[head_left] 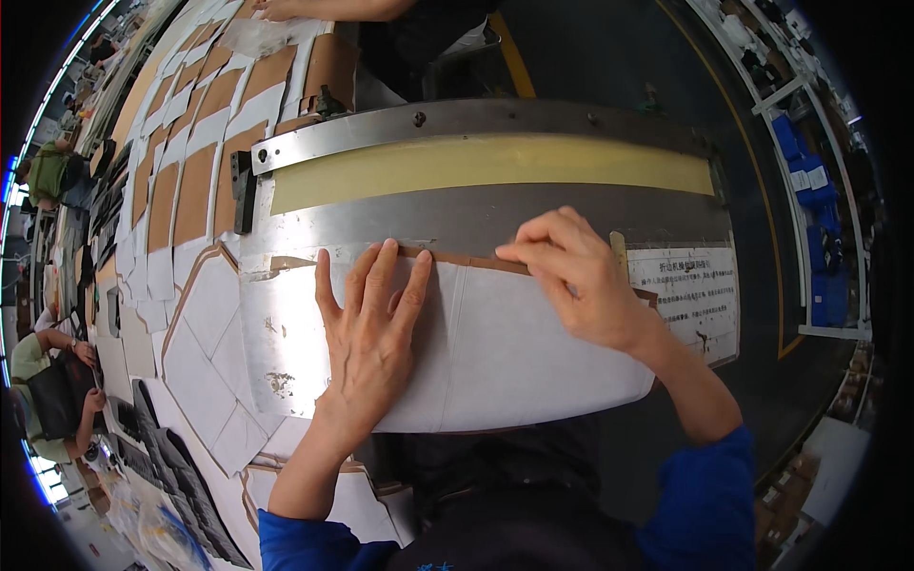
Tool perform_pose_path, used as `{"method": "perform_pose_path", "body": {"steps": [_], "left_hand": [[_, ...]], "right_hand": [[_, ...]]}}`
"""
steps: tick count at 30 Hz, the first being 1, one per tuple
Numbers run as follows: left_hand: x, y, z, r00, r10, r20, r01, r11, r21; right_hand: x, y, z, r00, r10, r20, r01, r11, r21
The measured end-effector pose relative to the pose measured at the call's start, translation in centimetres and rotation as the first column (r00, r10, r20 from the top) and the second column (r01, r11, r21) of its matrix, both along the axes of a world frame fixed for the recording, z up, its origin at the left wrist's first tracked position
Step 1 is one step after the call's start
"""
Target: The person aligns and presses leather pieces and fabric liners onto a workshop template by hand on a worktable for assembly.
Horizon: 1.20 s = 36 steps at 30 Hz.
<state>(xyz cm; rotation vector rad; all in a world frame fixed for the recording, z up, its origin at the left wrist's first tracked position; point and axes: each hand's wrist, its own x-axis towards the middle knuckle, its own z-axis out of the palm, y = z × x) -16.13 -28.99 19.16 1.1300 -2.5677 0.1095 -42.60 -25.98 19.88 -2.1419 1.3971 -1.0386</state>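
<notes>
A white, curved-edged panel (533, 343) with a narrow brown folded edge (481, 264) lies on a metal plate (286, 328) in front of me. My left hand (369, 319) rests flat on it with fingers spread, the tips reaching the brown edge. To its right, my right hand (579, 285) has its fingers bent and pressed together, fingertips at that same edge. Whether they pinch something small there is hidden. Beyond both hands, a steel bar (495, 116) and a yellow strip (495, 164) run across the machine.
On the left, a long table holds rows of brown and white pieces (224, 95) and stacked white panels (205, 357). A printed sheet (700, 285) lies at the plate's right end. Blue boxes (826, 238) fill a right-hand rack. Another person's arm (333, 9) reaches in at the top.
</notes>
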Motion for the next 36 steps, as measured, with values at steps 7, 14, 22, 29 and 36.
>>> {"method": "perform_pose_path", "body": {"steps": [7,14,22,29,36], "left_hand": [[-1.5,0.5,0.9,0.998,-0.024,-0.059,0.033,0.988,0.152],[-3.3,1.9,1.6,1.0,0.015,0.002,-0.015,0.996,0.085],[-3.5,1.9,0.5,0.984,-0.046,-0.17,0.065,0.992,0.104],[-4.4,2.9,0.2,0.981,-0.051,-0.186,0.058,0.998,0.033],[-3.9,3.3,0.1,0.97,-0.102,-0.222,0.106,0.994,0.005]], "right_hand": [[0.1,2.5,-0.6,0.99,-0.07,-0.125,0.057,0.993,-0.102],[0.1,2.2,0.2,0.984,-0.14,-0.111,0.137,0.99,-0.028],[-6.0,6.9,2.0,0.937,-0.347,-0.043,0.35,0.929,0.124],[-1.8,5.6,-0.3,0.961,-0.179,-0.211,0.159,0.981,-0.108],[1.5,2.2,-1.9,0.964,-0.201,-0.174,0.16,0.961,-0.224]]}}
